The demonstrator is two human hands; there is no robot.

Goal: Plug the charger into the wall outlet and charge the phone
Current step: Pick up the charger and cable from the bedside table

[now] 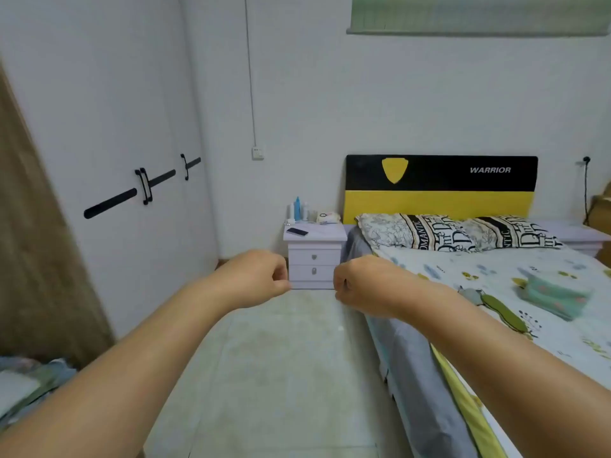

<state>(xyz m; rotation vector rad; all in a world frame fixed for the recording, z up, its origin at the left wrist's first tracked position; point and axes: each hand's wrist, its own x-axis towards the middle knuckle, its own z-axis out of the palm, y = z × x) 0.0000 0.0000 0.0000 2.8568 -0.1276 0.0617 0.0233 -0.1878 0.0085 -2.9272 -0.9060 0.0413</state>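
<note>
Both bare forearms reach forward over the pale tiled floor (281, 358), the left hand (254, 279) and the right hand (360, 285) curled into loose fists with nothing visible in either grip. Beyond them a white two-drawer nightstand (314, 259) stands against the wall beside the bed (496, 292). A dark phone (297, 231) lies flat on its top near the left front edge, with a blue bottle (297, 209) and other small containers at the back. A white wall outlet (258, 153) sits above and left of the nightstand, a thin cable running up from it. A black-and-yellow headboard (439, 190) reads "WARRIOR". White wardrobe doors (115, 143) fill the left.
</note>
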